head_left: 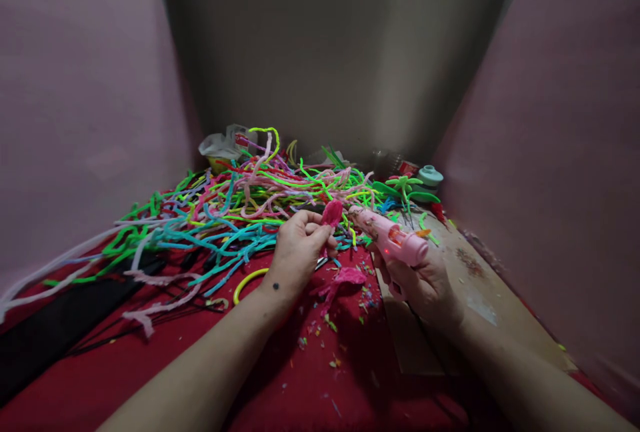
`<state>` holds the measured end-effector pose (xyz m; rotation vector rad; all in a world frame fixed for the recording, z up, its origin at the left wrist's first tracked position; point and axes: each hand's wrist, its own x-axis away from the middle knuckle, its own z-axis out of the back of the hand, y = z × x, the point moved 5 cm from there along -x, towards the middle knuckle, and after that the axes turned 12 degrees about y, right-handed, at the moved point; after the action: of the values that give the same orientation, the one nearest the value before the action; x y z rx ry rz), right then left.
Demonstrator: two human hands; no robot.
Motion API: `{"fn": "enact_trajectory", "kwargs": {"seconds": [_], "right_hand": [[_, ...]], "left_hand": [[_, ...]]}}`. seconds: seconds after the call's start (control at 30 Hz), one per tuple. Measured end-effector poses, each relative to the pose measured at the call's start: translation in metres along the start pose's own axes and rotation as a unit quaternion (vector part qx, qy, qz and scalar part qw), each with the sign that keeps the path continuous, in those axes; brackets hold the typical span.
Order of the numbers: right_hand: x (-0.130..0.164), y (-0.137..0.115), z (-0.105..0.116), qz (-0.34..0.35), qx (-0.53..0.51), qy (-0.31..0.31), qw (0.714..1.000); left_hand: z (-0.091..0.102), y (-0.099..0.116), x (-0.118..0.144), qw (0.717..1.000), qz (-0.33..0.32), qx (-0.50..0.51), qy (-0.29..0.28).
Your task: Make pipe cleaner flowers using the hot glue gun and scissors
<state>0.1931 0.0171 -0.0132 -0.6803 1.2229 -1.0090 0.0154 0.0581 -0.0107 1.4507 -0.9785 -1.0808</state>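
Note:
Between the thumb and fingers of my left hand (303,245) is a small pink petal-shaped piece of pipe cleaner (333,213), held upright. My right hand (420,282) is wrapped round the handle of a pink hot glue gun (389,235), whose small red light glows. The gun's nozzle points up and left, close to the pink piece; whether they touch I cannot tell. Below my hands, on the red cloth (280,379), lies another pink fuzzy piece (347,277) among small coloured clippings.
A heap of coloured pipe cleaners (260,185) spreads across the back and left. Stained cardboard (470,265) lies at the right. Behind it sit a light-blue lidded container (430,176) and a green pipe-cleaner plant shape (404,185). A yellow ring (245,282) lies beside my left wrist.

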Motion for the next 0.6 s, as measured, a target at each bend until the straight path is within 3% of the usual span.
{"fn": "enact_trajectory", "kwargs": {"seconds": [0.6], "right_hand": [[0.0008, -0.0063, -0.0024, 0.004, 0.016, -0.013, 1.0]], "left_hand": [[0.0007, 0.002, -0.0007, 0.999, 0.007, 0.03, 0.015]]}}
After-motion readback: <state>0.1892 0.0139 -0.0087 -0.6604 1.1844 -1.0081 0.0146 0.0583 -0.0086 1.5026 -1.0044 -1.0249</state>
